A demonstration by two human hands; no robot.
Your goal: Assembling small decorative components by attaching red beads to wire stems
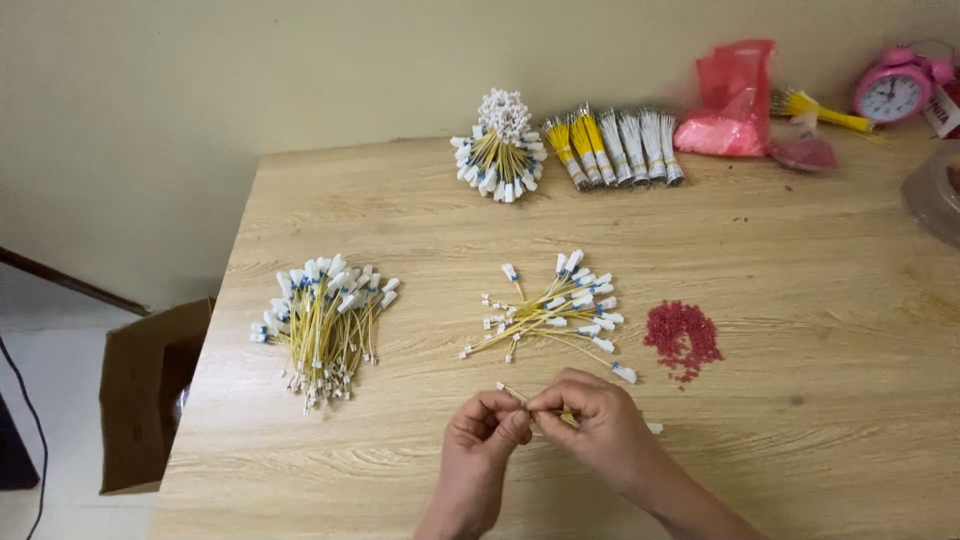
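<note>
Two bare hands meet low in the view, just above a pale wooden table (800,260). The left hand (482,432) is curled, its thumb and forefinger pinched on one end of a short yellow cable (512,392). The right hand (598,420) is curled too, its fingertips closed on the same cable just beside the left; a white tip sticks out between the two hands, and another white end shows past the right hand's far side. The cable is held off the table, close to the near edge.

Just beyond the hands lies a loose fan (555,310) of yellow cables with white and blue ends. Right of it, near but apart, sits a small heap of red beads (682,336). Well to the left lies a bigger bundle (325,325) of the same cables, white ends pointing away.

At the far edge, against the wall, stands a dense cluster (502,145) of cables, then a row of tied bundles (615,145), yellow and white. Farther right are a red plastic bag (732,95), another yellow bundle, and a pink alarm clock (893,88). A clear container (938,195) is cut off by the right edge.

On the floor to the left stands an open cardboard box (145,395).
</note>
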